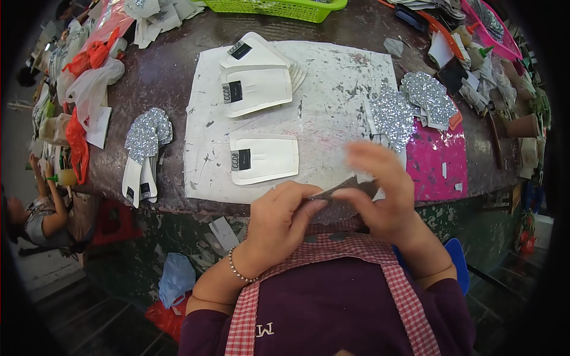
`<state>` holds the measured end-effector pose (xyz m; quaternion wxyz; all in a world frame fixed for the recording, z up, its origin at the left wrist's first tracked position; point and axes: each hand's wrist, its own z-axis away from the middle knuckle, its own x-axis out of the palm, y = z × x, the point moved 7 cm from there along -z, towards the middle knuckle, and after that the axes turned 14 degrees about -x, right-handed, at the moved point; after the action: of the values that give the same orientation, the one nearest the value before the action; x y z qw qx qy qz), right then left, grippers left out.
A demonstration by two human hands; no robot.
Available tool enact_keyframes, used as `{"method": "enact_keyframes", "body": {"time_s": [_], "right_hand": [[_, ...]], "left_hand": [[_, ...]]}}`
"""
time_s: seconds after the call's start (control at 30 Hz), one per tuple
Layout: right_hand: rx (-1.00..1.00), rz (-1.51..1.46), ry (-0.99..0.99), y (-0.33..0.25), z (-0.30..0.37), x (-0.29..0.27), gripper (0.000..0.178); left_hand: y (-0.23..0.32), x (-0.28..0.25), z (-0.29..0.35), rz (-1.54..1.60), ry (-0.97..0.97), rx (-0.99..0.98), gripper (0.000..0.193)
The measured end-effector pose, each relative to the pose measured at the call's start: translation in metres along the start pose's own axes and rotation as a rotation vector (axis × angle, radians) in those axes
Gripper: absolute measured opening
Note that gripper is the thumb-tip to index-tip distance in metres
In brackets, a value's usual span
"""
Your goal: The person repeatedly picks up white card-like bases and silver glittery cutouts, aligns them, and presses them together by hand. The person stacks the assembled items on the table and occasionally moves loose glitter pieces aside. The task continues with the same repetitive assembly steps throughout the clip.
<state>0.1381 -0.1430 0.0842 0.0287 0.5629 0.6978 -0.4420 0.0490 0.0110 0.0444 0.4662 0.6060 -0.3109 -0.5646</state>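
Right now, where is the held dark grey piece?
Right of centre in the head view, the dark grey piece is pinched by the left hand and touched by the right hand, near the front edge of the white sheet.

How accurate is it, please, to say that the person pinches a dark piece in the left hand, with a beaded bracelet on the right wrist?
One detail is wrong: the head view shows the beaded bracelet on the left wrist, not the right. The left hand does pinch the dark piece, as you said.
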Motion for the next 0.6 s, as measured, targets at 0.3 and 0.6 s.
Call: {"method": "enact_keyframes", "body": {"time_s": [0.3,0.6], "right_hand": [[0.874,-1.010,0.127,0.039,0.046,0.045,0.041],[0.864,-0.659,0.009,0.085,0.014,0.044,0.045]], "left_hand": [[-0.033,0.004,0.009,0.446,-0.024,-0.233,0.020],[-0.019,-0.044,-0.004,-0.395,0.373,0.255,0.016]]}}
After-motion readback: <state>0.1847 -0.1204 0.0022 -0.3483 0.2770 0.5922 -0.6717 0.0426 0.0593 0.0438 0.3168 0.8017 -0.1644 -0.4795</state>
